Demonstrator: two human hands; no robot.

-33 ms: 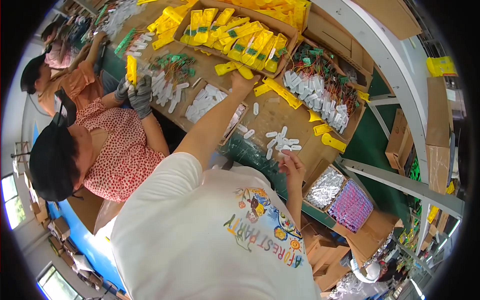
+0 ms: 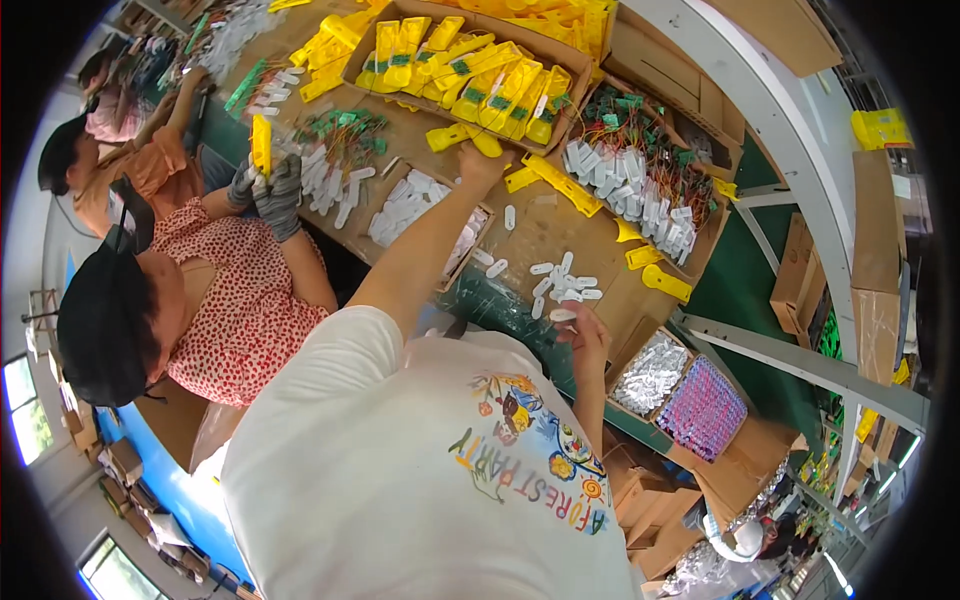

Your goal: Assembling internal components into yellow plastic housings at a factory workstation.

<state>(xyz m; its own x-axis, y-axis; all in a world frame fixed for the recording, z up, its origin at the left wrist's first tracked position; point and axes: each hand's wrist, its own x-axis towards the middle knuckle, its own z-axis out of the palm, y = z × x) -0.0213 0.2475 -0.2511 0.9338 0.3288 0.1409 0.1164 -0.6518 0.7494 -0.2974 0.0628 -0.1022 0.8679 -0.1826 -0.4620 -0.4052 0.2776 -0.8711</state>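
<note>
A cardboard-topped workbench (image 2: 590,290) carries a box of yellow plastic casings (image 2: 470,75). The left hand (image 2: 482,160) grasps a yellow casing (image 2: 462,138) just outside that box, long axis running left-right across the picture. The right hand (image 2: 583,332) pinches a small white part (image 2: 563,315) at the bench edge; its shape is too small to tell.

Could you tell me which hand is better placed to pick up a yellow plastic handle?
Probably left: the left hand touches the yellow plastic handle, while the right hand holds a small white plastic tab.
</note>
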